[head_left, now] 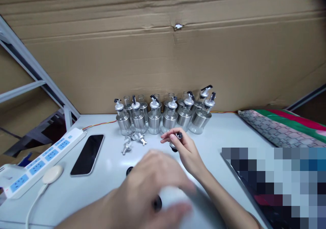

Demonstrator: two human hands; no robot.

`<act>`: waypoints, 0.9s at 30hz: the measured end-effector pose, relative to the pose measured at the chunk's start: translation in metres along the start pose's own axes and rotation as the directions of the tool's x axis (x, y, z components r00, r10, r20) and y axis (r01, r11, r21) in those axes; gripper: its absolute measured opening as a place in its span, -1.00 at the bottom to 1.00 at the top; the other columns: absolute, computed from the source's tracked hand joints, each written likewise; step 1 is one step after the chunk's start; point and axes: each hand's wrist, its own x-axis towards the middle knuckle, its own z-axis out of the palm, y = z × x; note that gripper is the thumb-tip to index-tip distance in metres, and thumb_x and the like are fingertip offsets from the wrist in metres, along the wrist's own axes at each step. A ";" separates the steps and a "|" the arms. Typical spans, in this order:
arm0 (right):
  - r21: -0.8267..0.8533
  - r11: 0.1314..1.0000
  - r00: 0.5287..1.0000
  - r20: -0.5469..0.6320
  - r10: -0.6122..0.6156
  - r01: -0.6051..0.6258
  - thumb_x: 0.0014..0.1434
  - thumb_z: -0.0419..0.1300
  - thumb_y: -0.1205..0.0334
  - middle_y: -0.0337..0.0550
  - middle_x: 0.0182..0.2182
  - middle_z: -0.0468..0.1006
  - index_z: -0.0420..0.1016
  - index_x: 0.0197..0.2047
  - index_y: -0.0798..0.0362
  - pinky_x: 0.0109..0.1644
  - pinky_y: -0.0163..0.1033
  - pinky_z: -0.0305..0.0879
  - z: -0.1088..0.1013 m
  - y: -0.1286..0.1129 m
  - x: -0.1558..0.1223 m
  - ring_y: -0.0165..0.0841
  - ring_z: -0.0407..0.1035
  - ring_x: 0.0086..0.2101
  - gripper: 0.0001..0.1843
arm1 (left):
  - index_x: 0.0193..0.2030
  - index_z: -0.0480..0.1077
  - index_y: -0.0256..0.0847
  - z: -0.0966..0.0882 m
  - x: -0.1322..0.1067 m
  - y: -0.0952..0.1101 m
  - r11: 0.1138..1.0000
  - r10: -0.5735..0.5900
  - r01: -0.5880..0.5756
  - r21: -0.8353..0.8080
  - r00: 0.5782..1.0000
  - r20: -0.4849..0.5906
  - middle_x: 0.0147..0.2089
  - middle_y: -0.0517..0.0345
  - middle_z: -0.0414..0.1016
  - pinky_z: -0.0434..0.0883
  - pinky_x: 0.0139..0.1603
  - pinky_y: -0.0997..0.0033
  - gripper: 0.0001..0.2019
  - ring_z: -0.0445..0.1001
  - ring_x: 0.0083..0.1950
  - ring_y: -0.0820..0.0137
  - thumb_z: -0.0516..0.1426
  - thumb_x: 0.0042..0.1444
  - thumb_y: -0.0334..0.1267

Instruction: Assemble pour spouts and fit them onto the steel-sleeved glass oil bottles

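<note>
Brown creased cardboard stands behind the pale grey tabletop in the head view, the only one we have. At its foot we see a front row of clear glass bottles with brushed-metal sleeves, each topped by a silver-white pourer with a black flip cap. Close behind stands a back row of similar bottles; most show bare glass necks, and the one at the right end carries a pourer.

Our right hand pinches a small silver-white and black pourer between thumb and fingers, above the tabletop just before the bottles. Our left hand is blurred in the foreground, thumb and fingers spread well apart. A black round piece shows in that gap; we cannot tell whether the hand touches it. Another black ring is partly hidden behind the hand, and loose silver-white spout parts lie before the bottles on the left.

We judge the step in hand to be readying this one pourer. The next move seems to call for a steady right pinch and a light, well-aimed left grasp that clears the bottles.
</note>
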 end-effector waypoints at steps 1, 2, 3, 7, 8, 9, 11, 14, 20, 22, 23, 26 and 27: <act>0.009 1.000 1.000 0.008 -0.002 0.002 0.24 0.06 -0.08 -0.07 -0.24 0.56 0.32 -0.23 0.01 -0.34 -0.27 0.28 0.000 0.000 -0.001 -0.29 0.47 -0.28 -0.68 | -0.01 0.30 -0.07 0.006 0.005 -0.010 0.999 0.037 -0.037 -0.007 0.999 -0.023 -0.10 0.06 0.49 0.47 -0.09 0.18 -0.79 0.49 -0.07 0.28 0.08 0.25 -0.12; 0.011 1.000 1.000 0.011 -0.003 0.003 0.25 0.06 -0.08 -0.07 -0.24 0.56 0.32 -0.22 0.01 -0.34 -0.27 0.29 0.000 0.000 -0.001 -0.29 0.48 -0.29 -0.69 | -0.02 0.28 -0.10 0.013 0.009 -0.021 0.997 0.072 -0.072 -0.005 0.996 -0.056 -0.12 0.05 0.49 0.46 -0.09 0.20 -0.81 0.48 -0.07 0.29 0.07 0.25 -0.17; 0.005 1.000 1.000 0.013 0.000 0.000 0.25 0.06 -0.07 -0.08 -0.26 0.56 0.32 -0.22 0.01 -0.33 -0.27 0.30 0.001 0.001 -0.002 -0.30 0.48 -0.32 -0.70 | -0.03 0.25 -0.14 0.020 0.010 -0.031 0.995 0.104 -0.104 0.006 0.989 -0.102 -0.12 0.03 0.49 0.44 -0.09 0.22 -0.83 0.47 -0.07 0.29 0.07 0.26 -0.23; -0.111 0.994 1.000 -0.025 0.004 -0.006 0.25 0.06 -0.04 -0.14 -0.40 0.56 0.33 -0.25 0.02 -0.34 -0.28 0.31 0.003 0.005 -0.002 -0.33 0.45 -0.41 -0.72 | -0.02 0.25 -0.19 0.043 0.002 -0.058 0.991 0.108 -0.100 0.087 0.990 -0.091 -0.11 0.00 0.49 0.41 -0.11 0.24 -0.79 0.46 -0.06 0.27 0.10 0.24 -0.21; -0.148 0.989 0.999 -0.040 -0.001 -0.005 0.24 0.07 -0.03 -0.16 -0.43 0.55 0.34 -0.27 0.03 -0.35 -0.29 0.29 0.003 0.005 -0.002 -0.33 0.44 -0.42 -0.72 | -0.02 0.25 -0.19 0.047 0.000 -0.061 0.989 0.120 -0.112 0.096 0.990 -0.075 -0.09 -0.01 0.49 0.40 -0.10 0.24 -0.78 0.46 -0.05 0.26 0.10 0.23 -0.19; -0.181 0.984 0.999 -0.052 -0.006 -0.003 0.24 0.07 -0.02 -0.17 -0.45 0.53 0.35 -0.29 0.03 -0.36 -0.30 0.28 0.003 0.005 -0.002 -0.34 0.43 -0.43 -0.72 | -0.03 0.25 -0.19 0.050 -0.002 -0.062 0.988 0.125 -0.118 0.099 0.990 -0.067 -0.08 -0.01 0.49 0.39 -0.11 0.24 -0.77 0.46 -0.05 0.25 0.11 0.23 -0.17; -0.227 0.974 0.998 -0.068 -0.008 -0.008 0.23 0.06 -0.02 -0.20 -0.50 0.50 0.36 -0.35 0.04 -0.39 -0.31 0.24 0.003 0.005 -0.003 -0.37 0.38 -0.47 -0.70 | -0.05 0.25 -0.20 0.054 -0.003 -0.062 0.988 0.133 -0.124 0.096 0.987 -0.091 -0.10 0.00 0.49 0.38 -0.13 0.27 -0.78 0.47 -0.07 0.27 0.10 0.24 -0.17; -0.272 0.962 0.998 -0.056 0.012 -0.027 0.22 0.04 -0.06 -0.25 -0.60 0.40 0.36 -0.45 0.05 -0.46 -0.33 0.16 0.004 0.004 -0.004 -0.41 0.26 -0.55 -0.62 | -0.03 0.24 -0.22 0.054 -0.001 -0.060 0.980 0.159 -0.139 0.141 0.977 -0.142 -0.11 -0.02 0.48 0.37 -0.15 0.30 -0.81 0.46 -0.08 0.29 0.06 0.27 -0.22; -0.334 0.938 0.991 0.059 0.120 -0.093 0.18 0.05 -0.09 -0.32 -0.69 0.29 0.40 -0.40 0.06 -0.56 -0.35 0.05 0.010 0.001 -0.009 -0.44 0.14 -0.66 -0.62 | -0.06 0.27 -0.24 0.045 -0.005 -0.058 0.957 0.225 -0.198 0.212 0.968 -0.110 -0.17 0.03 0.52 0.29 -0.19 0.32 -0.87 0.50 -0.21 0.36 0.00 0.30 -0.29; -0.371 0.927 0.996 0.049 0.080 -0.056 0.18 0.06 -0.08 -0.28 -0.65 0.36 0.45 -0.30 0.06 -0.52 -0.33 0.09 0.009 -0.001 -0.010 -0.39 0.21 -0.60 -0.63 | -0.05 0.27 -0.25 0.042 -0.008 -0.059 0.976 0.172 -0.150 0.159 0.976 -0.136 -0.18 0.04 0.55 0.29 -0.18 0.33 -0.83 0.51 -0.21 0.36 0.04 0.29 -0.23; -0.390 0.920 0.999 0.021 0.037 -0.026 0.17 0.07 -0.06 -0.24 -0.59 0.41 0.46 -0.26 0.05 -0.49 -0.33 0.12 0.007 -0.002 -0.010 -0.36 0.27 -0.54 -0.64 | -0.04 0.27 -0.24 0.041 -0.009 -0.060 0.986 0.128 -0.107 0.128 0.979 -0.161 -0.19 0.05 0.55 0.29 -0.17 0.33 -0.81 0.52 -0.20 0.36 0.06 0.28 -0.20; -0.405 0.914 0.997 -0.055 -0.047 0.021 0.16 0.11 0.03 -0.15 -0.42 0.51 0.50 -0.22 0.03 -0.42 -0.32 0.15 0.002 -0.007 -0.009 -0.30 0.33 -0.37 -0.73 | -0.07 0.30 -0.20 0.041 -0.013 -0.062 0.997 -0.051 0.064 0.046 0.968 -0.244 -0.19 0.07 0.56 0.35 -0.16 0.34 -0.78 0.51 -0.18 0.34 0.11 0.23 -0.13; -0.381 0.924 0.998 -0.057 -0.036 0.011 0.16 0.12 0.06 -0.15 -0.42 0.50 0.50 -0.22 0.02 -0.41 -0.32 0.15 0.001 -0.008 -0.007 -0.30 0.32 -0.37 -0.75 | -0.08 0.32 -0.18 0.041 -0.014 -0.063 0.993 -0.109 0.118 0.021 0.960 -0.257 -0.19 0.08 0.56 0.37 -0.16 0.34 -0.78 0.51 -0.18 0.33 0.12 0.22 -0.12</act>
